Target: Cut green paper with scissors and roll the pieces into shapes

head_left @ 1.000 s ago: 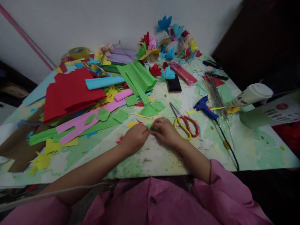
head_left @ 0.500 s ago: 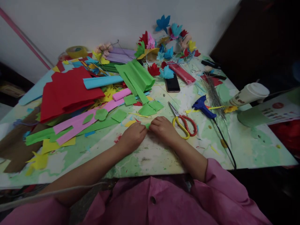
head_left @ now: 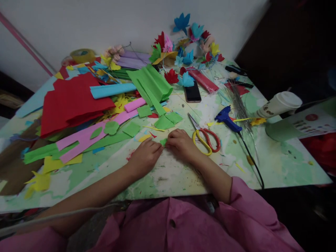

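Observation:
Between my two hands, low over the front middle of the table, is a small piece of green crepe paper [head_left: 163, 142]. My left hand [head_left: 146, 156] pinches it from the left, and my right hand [head_left: 182, 144] pinches its other side. Most of the piece is hidden behind my fingers. Just right of my right hand lie scissors [head_left: 204, 137] with one red and one yellow handle, their blades partly apart. Cut green crepe pieces [head_left: 168, 120] rest beyond my hands.
A blue glue gun [head_left: 228, 118] with a black cord lies to the right, near wires [head_left: 240, 105] and a white-lidded cup [head_left: 279, 105]. Red crepe paper [head_left: 76, 101] and pink strips [head_left: 91, 134] spread on the left. A phone [head_left: 193, 92] and paper flowers [head_left: 187, 57] are at the back.
My hands have drawn slightly apart, and a little more of the green paper shows between them. The view has shifted slightly; the things on the table appear unmoved.

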A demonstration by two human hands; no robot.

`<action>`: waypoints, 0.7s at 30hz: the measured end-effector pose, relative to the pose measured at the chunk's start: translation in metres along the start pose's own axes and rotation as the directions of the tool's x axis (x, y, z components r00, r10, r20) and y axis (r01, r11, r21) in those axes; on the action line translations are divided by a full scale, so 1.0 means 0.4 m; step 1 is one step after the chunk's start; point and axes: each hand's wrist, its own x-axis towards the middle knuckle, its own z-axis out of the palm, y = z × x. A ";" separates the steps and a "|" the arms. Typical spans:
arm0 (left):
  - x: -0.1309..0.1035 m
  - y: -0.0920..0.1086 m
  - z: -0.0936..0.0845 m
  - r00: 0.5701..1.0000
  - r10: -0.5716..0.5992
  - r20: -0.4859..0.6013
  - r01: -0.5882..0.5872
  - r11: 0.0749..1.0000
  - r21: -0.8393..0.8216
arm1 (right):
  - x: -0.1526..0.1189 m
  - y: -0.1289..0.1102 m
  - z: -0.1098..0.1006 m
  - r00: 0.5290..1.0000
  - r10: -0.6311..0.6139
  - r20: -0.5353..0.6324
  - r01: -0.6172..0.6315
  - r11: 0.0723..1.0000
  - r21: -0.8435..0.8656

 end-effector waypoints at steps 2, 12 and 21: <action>-0.008 0.009 -0.010 1.000 -0.020 -0.006 0.020 1.000 -0.012 | 0.006 -0.004 0.002 0.999 0.036 0.004 -0.036 0.999 -0.007; -0.017 0.011 -0.013 1.000 -0.004 0.001 0.004 0.999 -0.047 | 0.019 -0.027 0.015 0.990 0.135 0.029 -0.130 0.982 -0.137; -0.015 0.002 -0.013 1.000 0.008 -0.025 -0.010 0.998 -0.064 | 0.014 -0.039 0.017 0.994 0.111 0.017 -0.103 0.965 -0.242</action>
